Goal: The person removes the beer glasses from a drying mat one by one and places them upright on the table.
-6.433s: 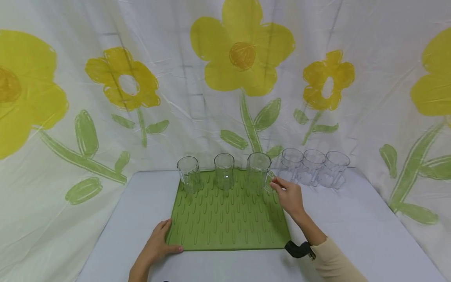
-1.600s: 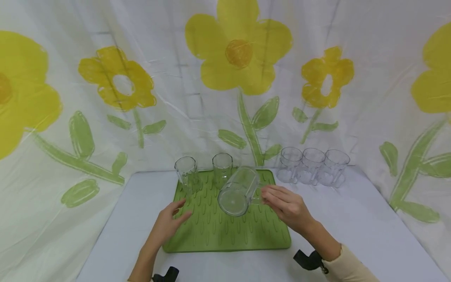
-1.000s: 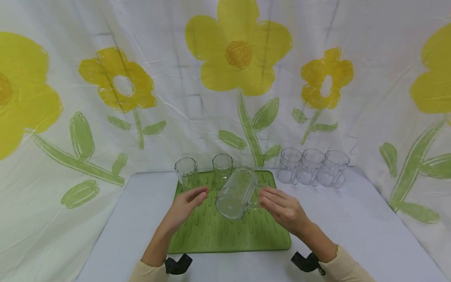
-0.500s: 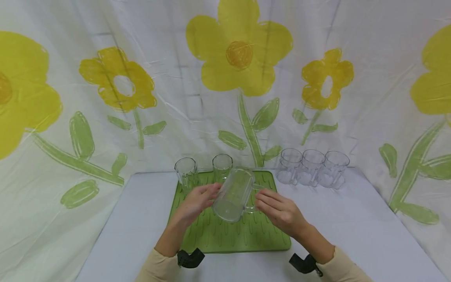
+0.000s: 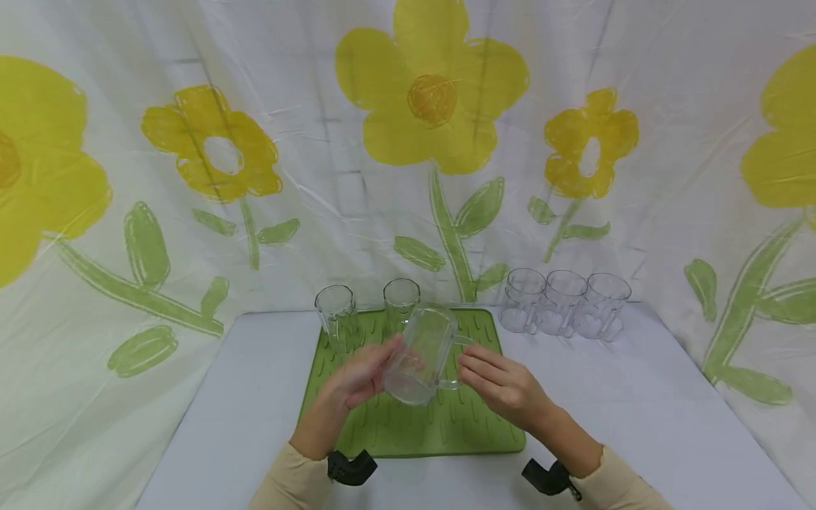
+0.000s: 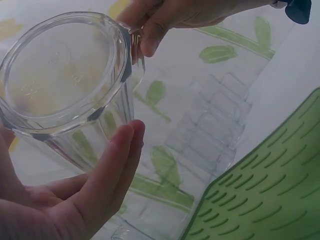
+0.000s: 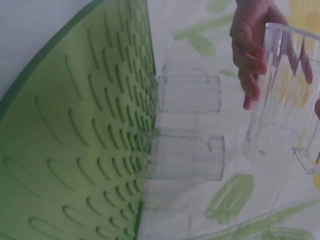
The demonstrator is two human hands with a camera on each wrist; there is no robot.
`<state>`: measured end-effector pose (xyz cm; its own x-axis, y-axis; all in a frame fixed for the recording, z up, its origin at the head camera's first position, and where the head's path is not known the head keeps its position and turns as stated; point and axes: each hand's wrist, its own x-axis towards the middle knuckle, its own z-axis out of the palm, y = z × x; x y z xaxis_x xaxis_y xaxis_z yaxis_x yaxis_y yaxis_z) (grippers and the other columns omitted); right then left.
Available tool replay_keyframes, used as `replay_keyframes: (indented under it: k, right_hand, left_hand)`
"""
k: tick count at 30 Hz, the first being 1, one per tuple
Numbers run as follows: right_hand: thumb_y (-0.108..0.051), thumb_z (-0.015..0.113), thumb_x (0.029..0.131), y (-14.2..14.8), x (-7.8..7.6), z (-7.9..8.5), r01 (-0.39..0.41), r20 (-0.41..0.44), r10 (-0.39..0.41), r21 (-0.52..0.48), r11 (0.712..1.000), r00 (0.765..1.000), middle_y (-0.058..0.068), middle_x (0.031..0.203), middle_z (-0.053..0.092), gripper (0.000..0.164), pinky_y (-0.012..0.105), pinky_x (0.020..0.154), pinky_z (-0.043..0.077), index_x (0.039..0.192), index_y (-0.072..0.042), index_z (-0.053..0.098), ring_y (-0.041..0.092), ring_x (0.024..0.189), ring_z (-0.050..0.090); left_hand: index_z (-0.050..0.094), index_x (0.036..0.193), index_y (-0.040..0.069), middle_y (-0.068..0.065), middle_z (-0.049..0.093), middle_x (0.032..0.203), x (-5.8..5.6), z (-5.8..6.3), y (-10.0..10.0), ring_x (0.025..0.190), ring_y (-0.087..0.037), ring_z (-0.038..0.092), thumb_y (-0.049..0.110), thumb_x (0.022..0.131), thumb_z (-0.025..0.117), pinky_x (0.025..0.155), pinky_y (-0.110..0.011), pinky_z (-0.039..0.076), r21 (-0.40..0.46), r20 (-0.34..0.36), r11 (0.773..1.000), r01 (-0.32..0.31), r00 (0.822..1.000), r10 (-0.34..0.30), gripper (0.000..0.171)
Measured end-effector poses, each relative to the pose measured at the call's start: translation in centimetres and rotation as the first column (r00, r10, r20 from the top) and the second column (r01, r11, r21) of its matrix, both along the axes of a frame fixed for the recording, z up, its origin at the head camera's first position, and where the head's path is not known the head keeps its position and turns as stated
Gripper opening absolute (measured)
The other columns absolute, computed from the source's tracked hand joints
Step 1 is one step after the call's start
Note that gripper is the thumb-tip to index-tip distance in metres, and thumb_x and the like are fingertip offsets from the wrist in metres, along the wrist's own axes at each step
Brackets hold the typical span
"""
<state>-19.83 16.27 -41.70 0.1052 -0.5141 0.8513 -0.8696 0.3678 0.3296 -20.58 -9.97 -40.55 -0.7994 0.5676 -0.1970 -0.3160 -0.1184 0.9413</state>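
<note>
A clear glass mug [image 5: 417, 358] is held tilted above the green ridged mat [image 5: 440, 435], its base toward the near left and its mouth away. By its handle, the right hand [image 5: 503, 386] pinches it. The left hand [image 5: 363, 368] has its fingers and thumb around the mug's left side. In the left wrist view the mug's thick round base [image 6: 60, 70] faces the camera, above the left fingers [image 6: 107, 170]. The right wrist view shows the mug's faceted side [image 7: 280, 100] beside the left fingers.
Two glass mugs stand upright at the mat's back edge, one at the left [image 5: 336, 315] and one near the middle [image 5: 401, 301]. On the white table [image 5: 637, 411], three more mugs [image 5: 564, 304] stand in a row at back right. A flowered curtain [image 5: 306, 212] hangs behind.
The third mug has left the mat's back right, lifted and tilted by the right hand. The left hand has moved from the mat's corner up and right onto the mug's side.
</note>
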Motion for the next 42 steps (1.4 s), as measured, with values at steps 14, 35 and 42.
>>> replay_keyframes:
  k: [14, 35, 42]
  right_hand:
    - [-0.012, 0.055, 0.1, 0.2, 0.27, -0.32, 0.004, 0.159, -0.004, 0.005, 1.0, 0.987, 0.013, 0.093, 0.075, 0.023, 0.03, 0.079, 0.061, 0.093, -0.003, 0.074, 0.028, 0.088, 0.071]
    - [-0.027, 0.071, 0.088, 0.76, 0.11, -0.38, -0.062, 0.47, 0.033, 0.046, 0.997, 0.882, 0.012, 0.109, 0.07, 0.023, 0.022, 0.104, 0.048, 0.1, -0.007, 0.072, 0.03, 0.106, 0.064]
    - [-0.026, 0.074, 0.085, 0.59, -0.17, -0.38, -0.107, 0.509, 0.111, -0.036, 0.994, 0.854, 0.014, 0.108, 0.07, 0.025, 0.02, 0.108, 0.044, 0.099, -0.006, 0.072, 0.032, 0.103, 0.064]
  left_hand:
    - [0.047, 0.129, -0.009, 0.006, 0.074, 0.092, -0.04, -0.65, 0.15, 0.089, -0.01, 0.072, 0.034, 0.103, 0.047, 0.078, -0.024, 0.059, 0.066, 0.063, 0.997, -0.049, 0.997, 0.045, 0.05]
    - [0.066, 0.106, 0.004, 0.004, 0.074, 0.092, -0.01, -0.91, 0.16, 0.085, -0.013, 0.072, 0.021, 0.1, 0.051, 0.083, -0.029, 0.059, 0.011, -0.018, 0.993, -0.113, 0.993, 0.114, 0.024]
    - [0.048, 0.129, -0.016, 0.001, 0.068, 0.101, 0.25, -0.57, 0.21, 0.089, -0.013, 0.068, 0.023, 0.094, 0.057, 0.086, -0.032, 0.058, -0.11, -0.072, 0.98, -0.164, 0.985, 0.157, 0.053]
